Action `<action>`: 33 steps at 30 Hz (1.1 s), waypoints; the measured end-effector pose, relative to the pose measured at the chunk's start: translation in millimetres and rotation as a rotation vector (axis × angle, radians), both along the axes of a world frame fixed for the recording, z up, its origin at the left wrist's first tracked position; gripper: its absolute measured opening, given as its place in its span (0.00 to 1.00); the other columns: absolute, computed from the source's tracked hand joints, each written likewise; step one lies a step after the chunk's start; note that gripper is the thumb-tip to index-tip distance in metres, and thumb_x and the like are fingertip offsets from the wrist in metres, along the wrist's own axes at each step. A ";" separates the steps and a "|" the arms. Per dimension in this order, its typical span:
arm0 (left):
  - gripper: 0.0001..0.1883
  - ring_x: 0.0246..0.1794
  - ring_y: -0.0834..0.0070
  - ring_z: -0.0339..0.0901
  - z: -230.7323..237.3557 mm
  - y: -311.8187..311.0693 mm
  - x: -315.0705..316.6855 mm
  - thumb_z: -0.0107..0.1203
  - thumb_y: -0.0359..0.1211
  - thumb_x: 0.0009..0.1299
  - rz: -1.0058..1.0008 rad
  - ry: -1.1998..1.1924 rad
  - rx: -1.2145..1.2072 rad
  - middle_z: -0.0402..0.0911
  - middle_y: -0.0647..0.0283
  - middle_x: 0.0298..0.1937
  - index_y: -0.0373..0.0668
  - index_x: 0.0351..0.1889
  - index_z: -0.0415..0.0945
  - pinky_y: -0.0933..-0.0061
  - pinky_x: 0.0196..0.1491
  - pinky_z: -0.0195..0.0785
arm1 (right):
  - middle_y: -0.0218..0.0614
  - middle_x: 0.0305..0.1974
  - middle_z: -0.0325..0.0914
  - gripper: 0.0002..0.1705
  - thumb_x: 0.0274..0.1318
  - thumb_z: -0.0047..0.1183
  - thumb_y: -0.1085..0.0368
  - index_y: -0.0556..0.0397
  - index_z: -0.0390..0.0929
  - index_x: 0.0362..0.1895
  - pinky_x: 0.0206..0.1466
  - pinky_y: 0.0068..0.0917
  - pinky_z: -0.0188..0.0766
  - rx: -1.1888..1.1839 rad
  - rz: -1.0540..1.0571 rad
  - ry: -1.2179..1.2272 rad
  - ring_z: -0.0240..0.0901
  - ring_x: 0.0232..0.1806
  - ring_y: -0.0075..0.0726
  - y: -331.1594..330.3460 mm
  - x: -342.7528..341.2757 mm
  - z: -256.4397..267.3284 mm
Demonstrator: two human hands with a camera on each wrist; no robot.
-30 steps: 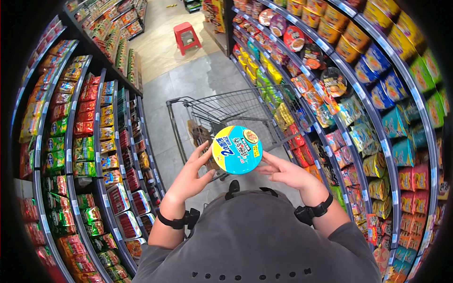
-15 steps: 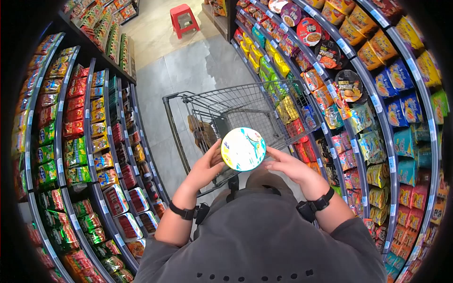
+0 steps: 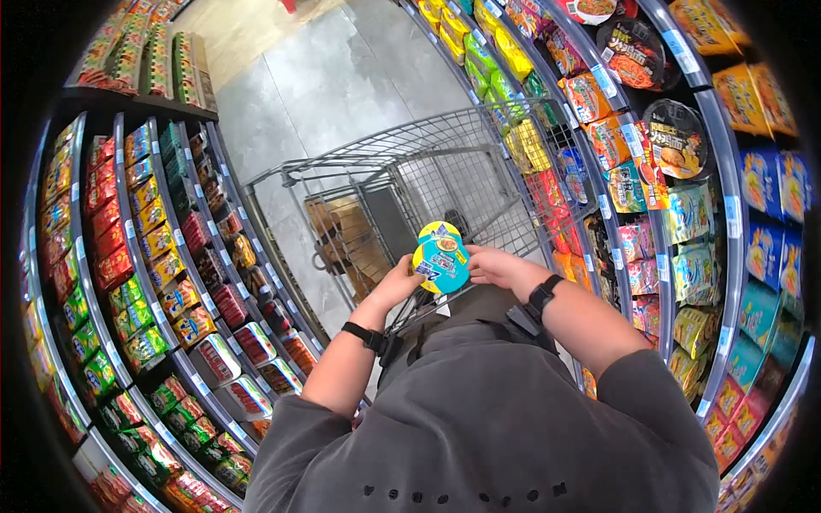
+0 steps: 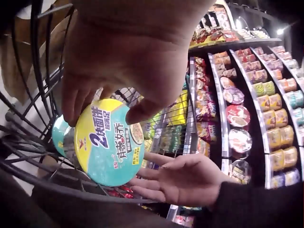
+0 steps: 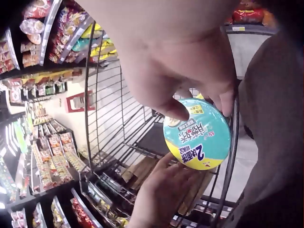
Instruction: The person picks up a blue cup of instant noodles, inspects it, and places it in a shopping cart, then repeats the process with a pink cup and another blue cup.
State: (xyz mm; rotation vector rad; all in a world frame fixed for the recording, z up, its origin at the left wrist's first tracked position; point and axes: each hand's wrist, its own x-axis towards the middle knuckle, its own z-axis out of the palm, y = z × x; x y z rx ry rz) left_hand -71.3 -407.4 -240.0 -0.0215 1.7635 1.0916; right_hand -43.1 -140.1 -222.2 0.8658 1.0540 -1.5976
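A round instant noodle bowl [image 3: 445, 263] with a teal and yellow lid is held between both hands, over the near end of the shopping cart. My left hand [image 3: 398, 284] grips its left side; in the left wrist view, the thumb and fingers spread around the lid [image 4: 111, 142]. On the opposite side my right hand [image 3: 500, 267] holds the bowl, thumb by the lid's edge in the right wrist view [image 5: 190, 71]. The lid is tilted toward me in the head view, with part of the bowl's side showing beyond it.
A wire shopping cart [image 3: 402, 141] stands just ahead, with brown cardboard-like material [image 3: 342, 235] at its near left. Shelves of packaged noodles [image 3: 162, 248] line the left side, and shelves of bags and bowls [image 3: 676, 154] the right. A red stool [image 5: 78, 102] stands on the floor farther off.
The hands and noodle bowl have moved closer over the cart's near end, and the bowl has turned and tilted. The cart appears nearer, and the red stool has nearly left the head view.
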 end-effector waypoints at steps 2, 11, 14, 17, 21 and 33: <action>0.39 0.66 0.59 0.75 -25.5 9.8 0.2 0.60 0.35 0.71 -0.010 0.047 -0.046 0.78 0.43 0.64 0.31 0.76 0.56 0.62 0.68 0.66 | 0.39 0.77 0.60 0.46 0.61 0.50 0.70 0.38 0.51 0.83 0.78 0.47 0.51 -0.021 0.019 -0.033 0.55 0.79 0.41 2.0 -4.3 -25.0; 0.38 0.67 0.52 0.76 -114.5 22.8 5.1 0.59 0.36 0.69 0.195 -0.133 -0.187 0.77 0.39 0.65 0.29 0.74 0.58 0.60 0.69 0.67 | 0.38 0.76 0.60 0.52 0.58 0.51 0.69 0.33 0.44 0.85 0.76 0.45 0.49 0.060 0.122 -0.091 0.53 0.78 0.39 -3.5 -27.1 -83.2; 0.38 0.66 0.52 0.77 -116.9 27.8 1.3 0.59 0.35 0.69 0.232 -0.154 -0.179 0.77 0.40 0.65 0.30 0.75 0.57 0.61 0.69 0.67 | 0.38 0.77 0.58 0.52 0.57 0.51 0.69 0.33 0.45 0.85 0.77 0.47 0.46 0.026 0.123 -0.065 0.51 0.79 0.40 -0.4 -30.4 -99.4; 0.39 0.70 0.54 0.73 -94.5 33.5 -10.7 0.59 0.34 0.70 0.266 -0.189 -0.189 0.75 0.40 0.67 0.30 0.76 0.55 0.62 0.72 0.63 | 0.37 0.78 0.57 0.51 0.56 0.50 0.69 0.35 0.48 0.84 0.77 0.48 0.45 0.006 0.155 -0.017 0.48 0.80 0.39 -0.4 -37.3 -95.5; 0.40 0.69 0.56 0.73 -93.0 27.3 -13.5 0.59 0.32 0.69 0.335 -0.195 -0.176 0.75 0.41 0.68 0.30 0.77 0.54 0.62 0.71 0.64 | 0.37 0.78 0.57 0.51 0.56 0.51 0.69 0.35 0.49 0.84 0.76 0.48 0.46 0.010 0.163 -0.023 0.48 0.79 0.38 -5.1 -41.2 -96.5; 0.36 0.66 0.50 0.77 -67.8 10.5 -18.8 0.55 0.37 0.74 0.040 0.041 -0.253 0.76 0.37 0.67 0.32 0.77 0.56 0.59 0.68 0.69 | 0.44 0.69 0.70 0.44 0.60 0.51 0.67 0.50 0.54 0.81 0.68 0.35 0.65 0.293 0.214 0.077 0.69 0.67 0.42 2.6 -37.0 -87.6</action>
